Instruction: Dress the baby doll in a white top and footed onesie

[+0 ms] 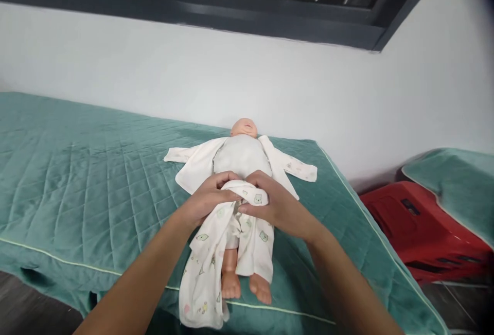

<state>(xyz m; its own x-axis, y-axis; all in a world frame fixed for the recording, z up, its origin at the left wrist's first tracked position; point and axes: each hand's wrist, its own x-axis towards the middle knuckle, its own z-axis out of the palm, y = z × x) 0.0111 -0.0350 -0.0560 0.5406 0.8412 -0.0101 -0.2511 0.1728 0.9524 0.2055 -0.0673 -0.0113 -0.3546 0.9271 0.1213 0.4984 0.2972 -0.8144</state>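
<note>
A baby doll (242,155) lies on its back, head toward the wall and bare feet toward me. An open white baby jacket (204,162) is spread under its torso, sleeves stretched out sideways. Over the doll's hips and legs are white baby pants (204,273) printed with small green figures. My left hand (214,196) grips the waistband from the left, and my right hand (266,196) grips it from the right, thumbs facing each other. One pant leg covers a doll leg down to the ankle; the other hangs loose beside the left-side leg, whose shin is bare.
Green quilted bedding (96,186) with pale piping covers the bed. A white wall (154,67) rises behind it, below a dark window frame (231,11) with metal bars. To the right stands a red plastic object (405,222) partly under green cloth (459,186).
</note>
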